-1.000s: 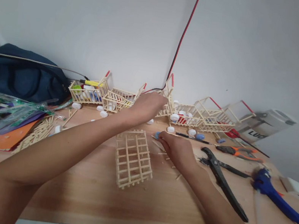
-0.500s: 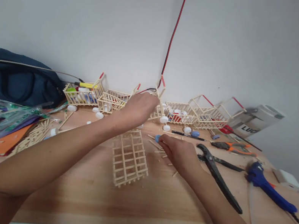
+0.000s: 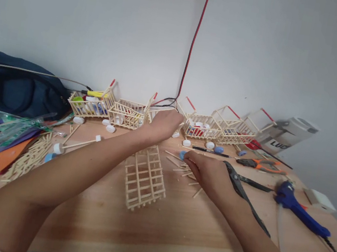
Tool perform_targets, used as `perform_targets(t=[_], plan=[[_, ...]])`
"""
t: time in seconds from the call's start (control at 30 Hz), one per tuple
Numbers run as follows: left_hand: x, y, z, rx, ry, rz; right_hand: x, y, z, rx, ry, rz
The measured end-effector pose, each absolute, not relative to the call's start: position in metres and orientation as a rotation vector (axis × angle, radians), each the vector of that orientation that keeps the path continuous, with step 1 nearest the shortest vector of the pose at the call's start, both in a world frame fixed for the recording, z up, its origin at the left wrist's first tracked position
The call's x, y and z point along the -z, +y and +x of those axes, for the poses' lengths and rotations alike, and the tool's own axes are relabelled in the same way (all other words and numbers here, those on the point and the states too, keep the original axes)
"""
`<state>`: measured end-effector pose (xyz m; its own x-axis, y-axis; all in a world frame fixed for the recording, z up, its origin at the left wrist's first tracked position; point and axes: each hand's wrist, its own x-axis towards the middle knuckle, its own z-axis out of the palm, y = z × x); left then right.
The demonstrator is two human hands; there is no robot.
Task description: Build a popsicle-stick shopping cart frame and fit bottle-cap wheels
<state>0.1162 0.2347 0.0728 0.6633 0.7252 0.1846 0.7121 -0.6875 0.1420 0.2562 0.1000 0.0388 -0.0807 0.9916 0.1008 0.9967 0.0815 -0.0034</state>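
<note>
My left hand is closed at the middle small stick cart in the back row, and the hand hides much of it. My right hand pinches a light-blue bottle cap above loose sticks. Between my forearms a lattice basket of thin sticks rests on the wooden table. To the left, partly behind my forearm, lies a stick axle with a white cap on it.
Several stick carts with red handles line the wall, such as one holding caps. Black-handled pliers, orange pliers and a blue glue gun lie right. A dark blue bag, packets and a stick pile sit left.
The middle cart's red handle has shifted right and lower. My left hand has moved slightly right and down with it. The right hand still holds the blue cap, a little farther right.
</note>
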Motion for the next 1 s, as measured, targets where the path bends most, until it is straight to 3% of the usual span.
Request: perform_targets(t=[0.43,0.7,1.0], plan=[[-0.080,0.245,0.086,-0.569,1.055,2.889,-0.037,0.100,0.255,0.038,-2.242,-2.036],[-0.094,0.208,0.024,-0.787,1.126,2.583,-0.024,0.105,0.252,-0.018,-2.270,-1.956],[-0.058,0.184,-0.027,-0.752,1.267,2.291,-0.013,0.114,0.226,-0.069,-2.382,-1.895]])
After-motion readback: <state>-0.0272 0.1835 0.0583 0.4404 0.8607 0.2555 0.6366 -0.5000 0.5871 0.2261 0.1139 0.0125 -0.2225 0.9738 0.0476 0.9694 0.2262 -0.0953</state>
